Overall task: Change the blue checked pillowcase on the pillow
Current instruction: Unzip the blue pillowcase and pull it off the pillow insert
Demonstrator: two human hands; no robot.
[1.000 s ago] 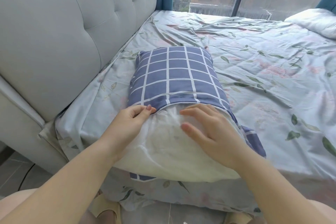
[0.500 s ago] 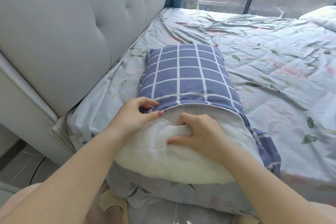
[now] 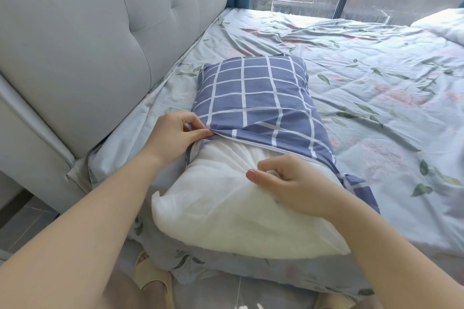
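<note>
Left hand (image 3: pixel 175 133) pinches blue checked pillowcase (image 3: pixel 258 103) hem; right hand (image 3: pixel 288 180) fingers curled, bunching white pillow (image 3: pixel 226 203). Both likely soft, light, yielding; grip hem and pillow end.

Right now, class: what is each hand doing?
Left hand: pinching the open edge of the blue checked fabric pillowcase.
Right hand: gripping the soft white pillow.

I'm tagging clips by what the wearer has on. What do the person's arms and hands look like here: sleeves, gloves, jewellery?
The left arm and right arm are bare up to the frame edge, with no sleeves showing. The left hand and right hand wear no gloves, and no rings, watch or bracelet are visible. The thumbnails look tinted pink, possibly polish.
</note>
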